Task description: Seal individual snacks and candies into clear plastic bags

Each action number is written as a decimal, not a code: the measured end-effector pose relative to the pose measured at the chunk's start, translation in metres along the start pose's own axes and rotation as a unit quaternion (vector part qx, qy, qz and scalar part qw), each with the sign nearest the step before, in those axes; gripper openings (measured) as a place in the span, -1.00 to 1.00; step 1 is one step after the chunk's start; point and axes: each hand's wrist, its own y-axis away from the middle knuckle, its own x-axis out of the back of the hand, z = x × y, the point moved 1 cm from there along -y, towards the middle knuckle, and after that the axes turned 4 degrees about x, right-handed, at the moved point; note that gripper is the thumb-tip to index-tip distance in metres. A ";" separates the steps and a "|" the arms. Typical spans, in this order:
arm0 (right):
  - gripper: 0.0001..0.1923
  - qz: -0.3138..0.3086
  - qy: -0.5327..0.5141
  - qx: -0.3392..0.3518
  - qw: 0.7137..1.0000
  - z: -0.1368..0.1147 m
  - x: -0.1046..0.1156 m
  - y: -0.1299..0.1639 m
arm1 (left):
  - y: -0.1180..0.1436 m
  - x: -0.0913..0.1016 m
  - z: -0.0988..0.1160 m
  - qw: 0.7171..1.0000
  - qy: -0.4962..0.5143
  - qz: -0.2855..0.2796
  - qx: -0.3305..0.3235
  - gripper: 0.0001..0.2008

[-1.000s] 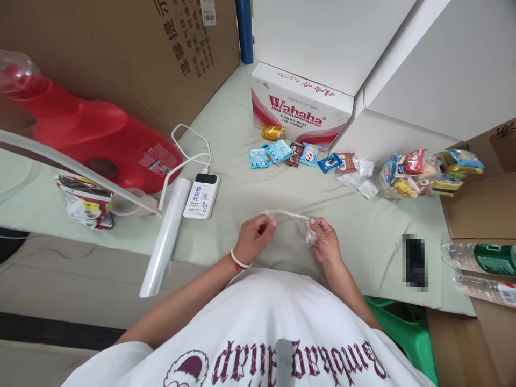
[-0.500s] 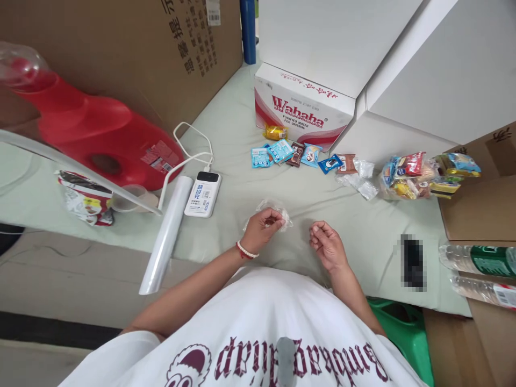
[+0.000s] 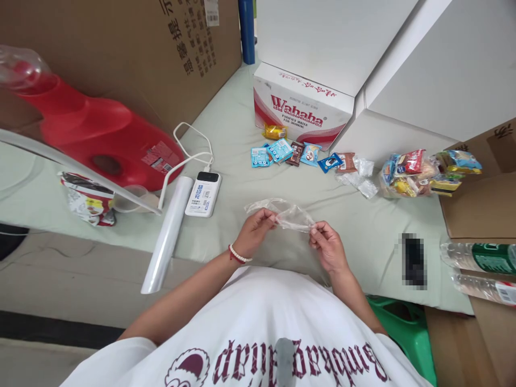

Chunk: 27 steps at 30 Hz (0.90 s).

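A clear plastic bag (image 3: 294, 216) is stretched between my two hands, above the pale green cloth (image 3: 242, 183). My left hand (image 3: 258, 228) pinches it near its middle, and a loose part of the film spreads out behind those fingers. At its right end, my right hand (image 3: 327, 242) grips the edge between thumb and fingers. Beyond the hands lie several small snack packets: blue-white ones (image 3: 279, 150), a dark brown one (image 3: 296, 153) and a yellow one (image 3: 274, 131). Crumpled clear wrappers (image 3: 365, 185) lie to their right.
On the left are a power bank (image 3: 203, 194) with a white cable, a roll of clear film (image 3: 167, 236) and a large red jug (image 3: 108, 140). A Wahaha box (image 3: 302, 107) stands behind the packets. Rightward are a bag of snacks (image 3: 411, 174) and water bottles (image 3: 484, 258).
The bag was bunched in my left hand; now it is drawn out wide. My right hand, which was apart from it, has taken hold of its right end. My left hand shifted slightly left.
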 end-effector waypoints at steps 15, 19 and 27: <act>-0.62 -0.055 0.071 -0.036 0.995 0.037 0.007 0.044 | -0.026 -0.038 -0.006 0.993 -0.101 0.053 -0.030 -0.60; -0.53 0.027 0.031 0.004 0.999 0.020 0.015 0.027 | -0.012 -0.039 -0.001 0.972 -0.208 0.054 -0.090 -0.61; -0.58 -0.081 0.042 0.011 0.996 0.015 -0.024 -0.010 | -0.008 -0.026 -0.014 0.913 -0.375 0.085 -0.134 -0.67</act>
